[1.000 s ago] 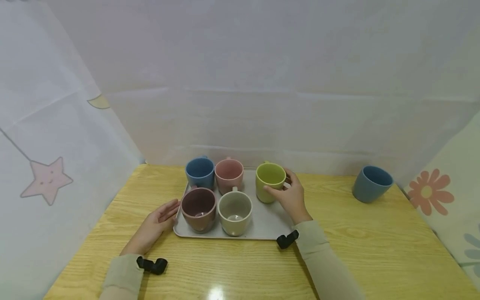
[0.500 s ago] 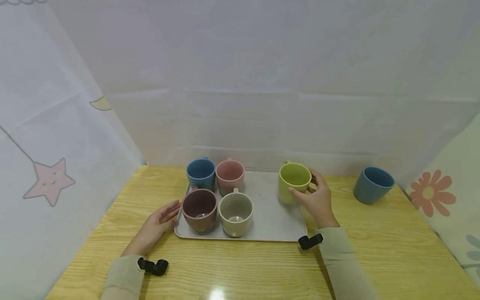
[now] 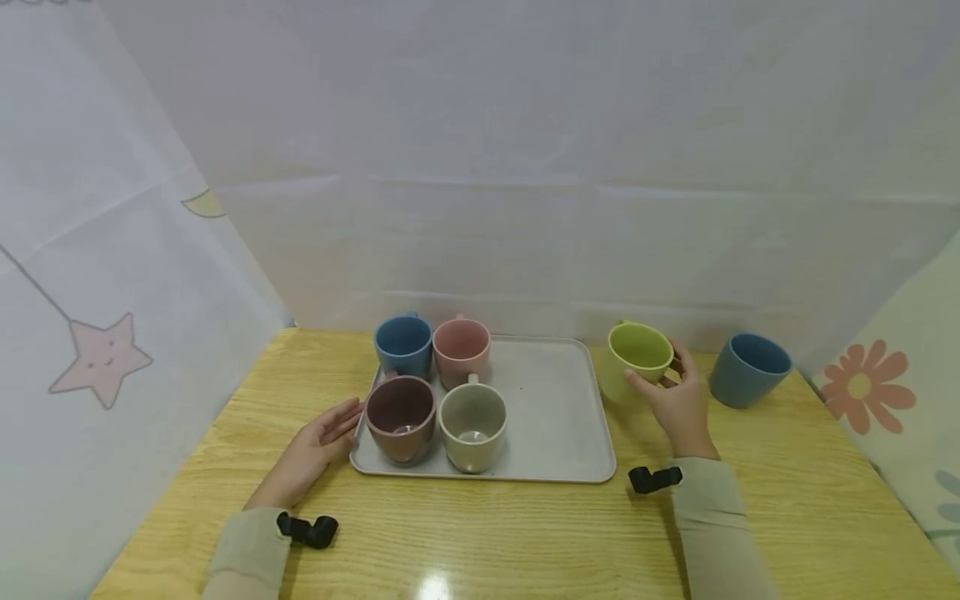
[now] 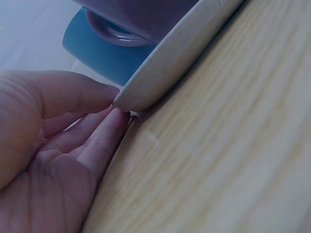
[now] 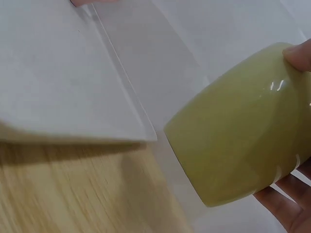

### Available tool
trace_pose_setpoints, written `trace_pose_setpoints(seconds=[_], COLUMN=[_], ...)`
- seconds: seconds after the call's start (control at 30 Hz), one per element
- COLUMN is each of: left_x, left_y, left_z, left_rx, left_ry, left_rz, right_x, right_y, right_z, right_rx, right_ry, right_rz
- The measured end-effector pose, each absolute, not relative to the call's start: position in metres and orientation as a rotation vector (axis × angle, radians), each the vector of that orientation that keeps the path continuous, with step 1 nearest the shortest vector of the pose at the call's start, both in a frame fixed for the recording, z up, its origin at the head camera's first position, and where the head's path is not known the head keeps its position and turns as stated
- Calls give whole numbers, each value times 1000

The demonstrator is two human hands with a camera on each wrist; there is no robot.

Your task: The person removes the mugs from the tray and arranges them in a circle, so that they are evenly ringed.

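My right hand (image 3: 681,408) grips a yellow-green mug (image 3: 621,379) by its sides, thumb at the near side and fingers round the far right. The mug hangs slightly tilted, just beyond the right edge of a white tray (image 3: 558,408); the right wrist view shows it (image 5: 238,131) raised off the table. At the tray's left edge, my left hand (image 3: 306,457) pinches the rim, as the left wrist view shows with the thumb (image 4: 80,94) above and fingertips beneath. On the tray stand a blue mug (image 3: 405,362), a pink mug (image 3: 461,367), a mauve mug (image 3: 405,446) and a cream mug (image 3: 471,450).
Another blue cup (image 3: 738,383) stands on the wooden table (image 3: 525,542) at the far right, close to my right hand. A pale cloth backdrop (image 3: 480,208) rises behind the table's back edge and along both sides.
My right hand has carried the yellow-green mug rightward, from above the tray's right half to past its right edge. The left hand and the other mugs stay put.
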State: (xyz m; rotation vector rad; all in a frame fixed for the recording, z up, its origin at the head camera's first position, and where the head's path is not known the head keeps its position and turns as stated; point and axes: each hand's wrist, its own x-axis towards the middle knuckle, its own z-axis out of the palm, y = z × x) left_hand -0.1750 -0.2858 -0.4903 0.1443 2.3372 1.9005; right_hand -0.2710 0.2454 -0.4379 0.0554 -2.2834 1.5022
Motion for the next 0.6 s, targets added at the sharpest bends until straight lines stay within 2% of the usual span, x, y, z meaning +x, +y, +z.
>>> trace_pose_setpoints(seconds=[0.6], left_x=[-177], left_y=[-286], left_z=[-491], left_rx=[154], left_ry=[2324], left_rz=[1908], right_x=[-275], right_y=[283], right_z=[-452], right_rx=[-206], right_ry=[-2149], right_rz=[1607])
